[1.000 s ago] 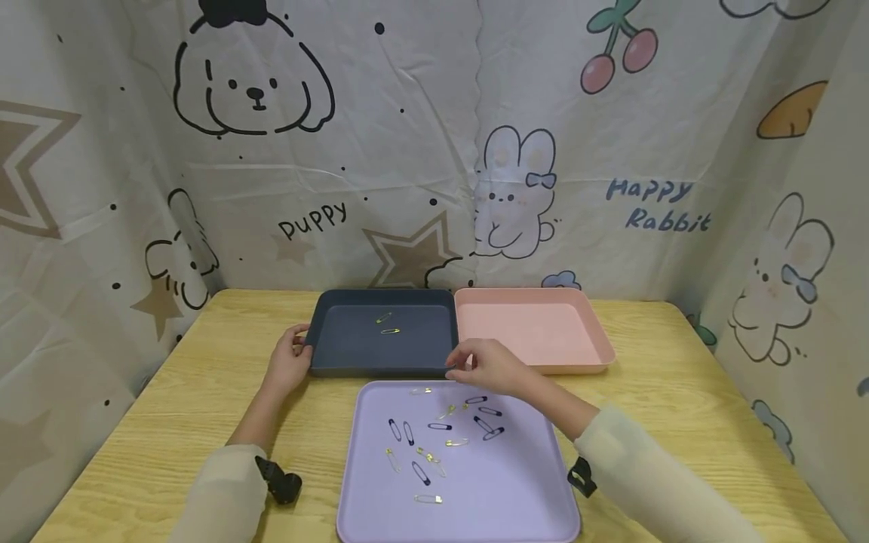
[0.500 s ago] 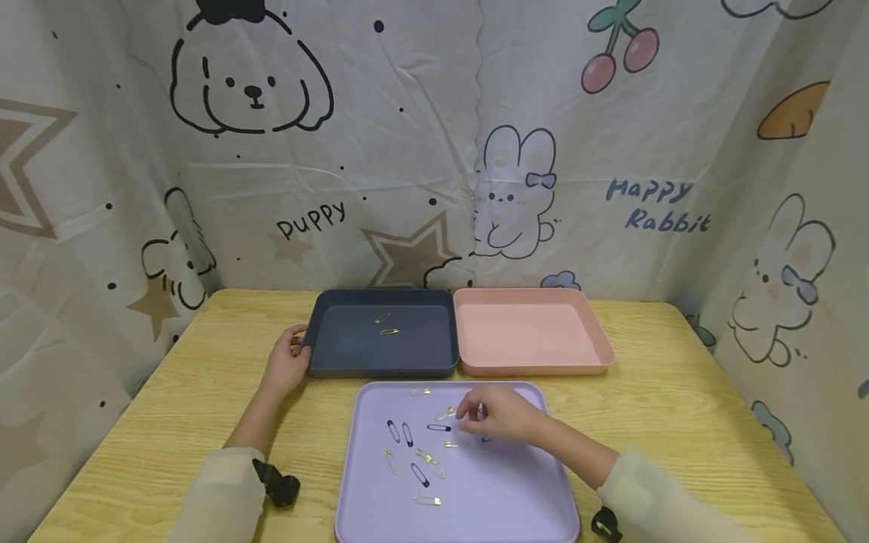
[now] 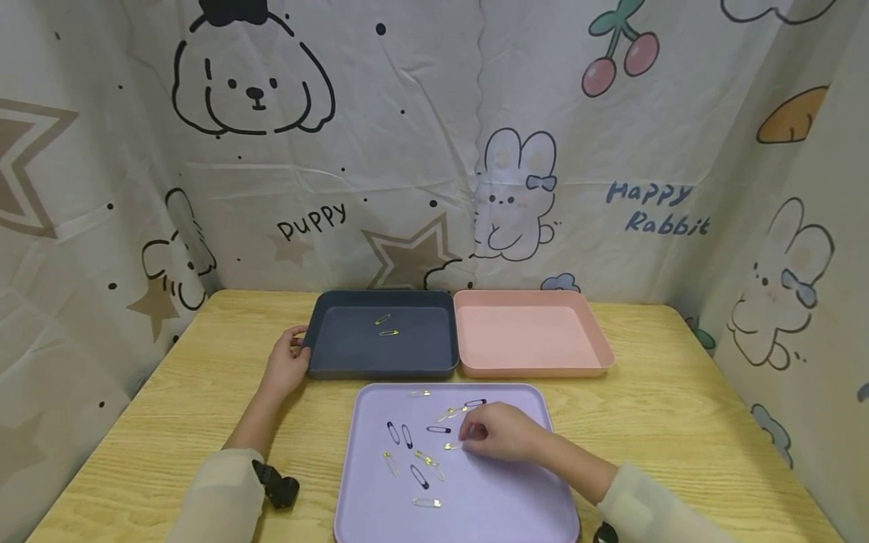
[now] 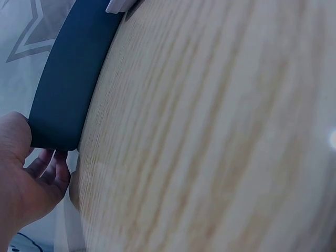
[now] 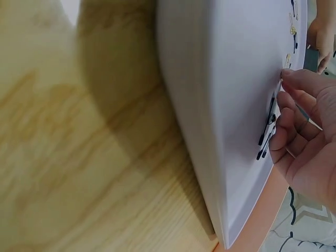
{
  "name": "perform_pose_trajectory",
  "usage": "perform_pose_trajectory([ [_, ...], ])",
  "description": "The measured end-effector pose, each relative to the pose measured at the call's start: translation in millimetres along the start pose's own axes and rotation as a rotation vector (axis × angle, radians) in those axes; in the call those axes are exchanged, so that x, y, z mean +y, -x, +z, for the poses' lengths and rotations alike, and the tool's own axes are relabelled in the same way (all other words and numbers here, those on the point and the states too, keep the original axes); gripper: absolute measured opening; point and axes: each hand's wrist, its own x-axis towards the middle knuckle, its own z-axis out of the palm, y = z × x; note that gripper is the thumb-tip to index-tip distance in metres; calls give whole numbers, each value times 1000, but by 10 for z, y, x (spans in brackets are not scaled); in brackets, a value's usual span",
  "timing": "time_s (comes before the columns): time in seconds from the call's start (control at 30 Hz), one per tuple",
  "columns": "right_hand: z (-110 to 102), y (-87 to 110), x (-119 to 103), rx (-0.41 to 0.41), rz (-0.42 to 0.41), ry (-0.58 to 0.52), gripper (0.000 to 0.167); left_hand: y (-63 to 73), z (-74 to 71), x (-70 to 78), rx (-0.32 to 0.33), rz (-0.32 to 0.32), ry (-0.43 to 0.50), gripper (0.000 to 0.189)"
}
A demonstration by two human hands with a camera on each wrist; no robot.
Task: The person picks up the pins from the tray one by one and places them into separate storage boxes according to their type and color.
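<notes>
My left hand (image 3: pixel 287 363) holds the left end of the dark blue tray (image 3: pixel 380 372), thumb at the rim and fingers curled against its outer wall in the left wrist view. Two gold safety pins lie in that tray. My right hand (image 3: pixel 505 433) is low over the lilac tray (image 3: pixel 502 505), thumb and forefinger pinching one end of a gold safety pin (image 3: pixel 451 446). In the right wrist view, black safety pins (image 5: pixel 268 121) lie beneath its other curled fingers. More gold and black safety pins are scattered over the lilac tray, some hidden by the right hand.
A pink tray (image 3: pixel 532 372) stands against the right side of the dark blue one, both behind the lilac tray. The wooden table (image 3: pixel 652 422) extends on both sides. A printed curtain (image 3: pixel 407 151) hangs around the back and sides.
From the front edge of the dark blue tray, my right hand has moved down over the lilac tray to a gold safety pin. The left hand keeps its place.
</notes>
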Motion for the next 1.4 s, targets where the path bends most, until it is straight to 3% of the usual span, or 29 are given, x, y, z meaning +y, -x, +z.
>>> perform_pose_trajectory([
  [0.67,24,-14,-55,27,-46,96,6,-8,4,8,-2,-14,7,44],
  [1.4,-306,-160,-20,172,-12,-117,5,37,-12,69,-15,-29,23,44],
])
